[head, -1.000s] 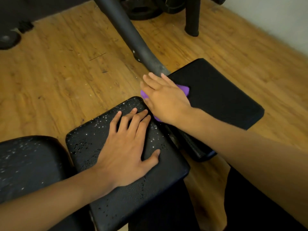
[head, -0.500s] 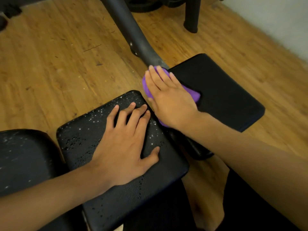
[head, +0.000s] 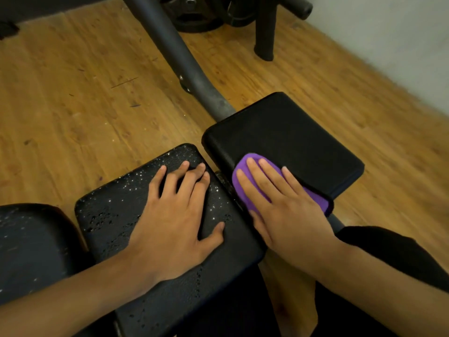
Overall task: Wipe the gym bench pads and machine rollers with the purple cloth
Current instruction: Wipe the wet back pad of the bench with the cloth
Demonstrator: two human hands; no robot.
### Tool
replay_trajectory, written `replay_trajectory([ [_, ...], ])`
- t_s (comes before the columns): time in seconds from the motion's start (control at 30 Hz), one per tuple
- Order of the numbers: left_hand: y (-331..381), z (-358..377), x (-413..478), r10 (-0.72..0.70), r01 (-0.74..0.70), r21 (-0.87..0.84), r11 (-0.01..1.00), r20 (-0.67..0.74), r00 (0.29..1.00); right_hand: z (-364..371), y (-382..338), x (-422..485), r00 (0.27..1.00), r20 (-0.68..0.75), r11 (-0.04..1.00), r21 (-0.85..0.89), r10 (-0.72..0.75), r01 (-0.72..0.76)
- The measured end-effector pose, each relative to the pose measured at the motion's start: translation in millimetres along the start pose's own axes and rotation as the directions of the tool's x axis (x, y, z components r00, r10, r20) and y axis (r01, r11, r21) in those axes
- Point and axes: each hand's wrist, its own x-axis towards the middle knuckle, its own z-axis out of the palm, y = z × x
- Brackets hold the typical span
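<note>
Two hands on bench pads, cloth under the right.
Left hand [head: 170,227], fingers flat and spread, holding nothing, presses the droplet-covered wet pad [head: 116,215] at 7 o'clock. Right hand [head: 286,215], fingers straight, presses the cloth [head: 251,158] flat on the near corner of the dry pad [head: 291,132] at 3 o'clock. A third, speckled pad [head: 31,244] lies at 8 o'clock. Frame tube [head: 179,57] runs toward 12 o'clock over the floor [head: 73,105]; weight plates [head: 194,15] sit at 12.

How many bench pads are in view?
3: left-edge pad, speckled; middle pad, wet, under the left hand; right pad, where the right hand presses the purple cloth. Others may be out of frame.
</note>
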Motion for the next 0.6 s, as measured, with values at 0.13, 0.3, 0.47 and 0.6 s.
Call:
replay_trajectory([
  [0.13, -3, 3, 2, -0.001, 0.002, -0.021, 1.0, 0.014, 1.0, -8, -14, 74, 0.999, -0.016, 0.999, 0.015, -0.032, 0.032],
  [0.3, -3, 5, -1, -0.007, 0.008, -0.033, 0.999, 0.023, 1.0, -18, -16, 167, 0.998, 0.019, 0.993, 0.096, -0.067, 0.065],
  [0.47, -5, 2, -6, -0.023, 0.024, -0.029, 0.999, 0.036, 0.999, -19, -8, 119, 0.989, -0.119, 0.97, 0.218, -0.086, 0.111],
  [0.6, -4, 0, -6, 0.0, 0.001, -0.018, 1.0, 0.015, 1.0, -26, 24, 23, 0.996, 0.089, 0.991, 0.13, 0.027, -0.039],
])
